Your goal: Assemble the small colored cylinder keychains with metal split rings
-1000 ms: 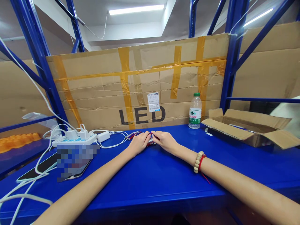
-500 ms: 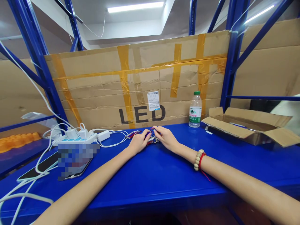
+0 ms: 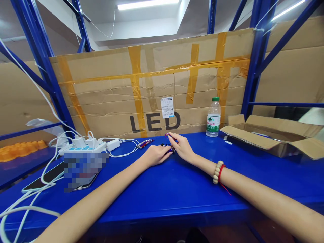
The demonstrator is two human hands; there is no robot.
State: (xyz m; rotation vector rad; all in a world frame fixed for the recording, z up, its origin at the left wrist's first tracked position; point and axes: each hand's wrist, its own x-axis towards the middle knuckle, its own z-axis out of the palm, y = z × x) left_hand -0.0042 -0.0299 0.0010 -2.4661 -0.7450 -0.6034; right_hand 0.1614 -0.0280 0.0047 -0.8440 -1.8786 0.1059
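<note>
Both my hands rest on the blue table (image 3: 177, 195) near its far middle. My right hand (image 3: 181, 147) pinches a small purple and red pen-like item (image 3: 169, 136) and lifts it a little off the surface. My left hand (image 3: 156, 154) lies over a small cluster of dark and red pen-like items (image 3: 168, 147), fingers curled on them. A few more of these red and silver items (image 3: 144, 143) lie just left of my left hand. A bead bracelet with a red cord (image 3: 217, 172) sits on my right wrist.
A taped cardboard sheet marked LED (image 3: 154, 91) stands behind the table. A water bottle (image 3: 213, 118) and an open cardboard box (image 3: 270, 135) are at the right. A power strip with chargers (image 3: 86, 145), white cables and two phones (image 3: 50, 175) lie at the left.
My right hand has lifted one small item up out of the cluster. My left hand slid slightly right and flattened onto the remaining items. The view shifted a little.
</note>
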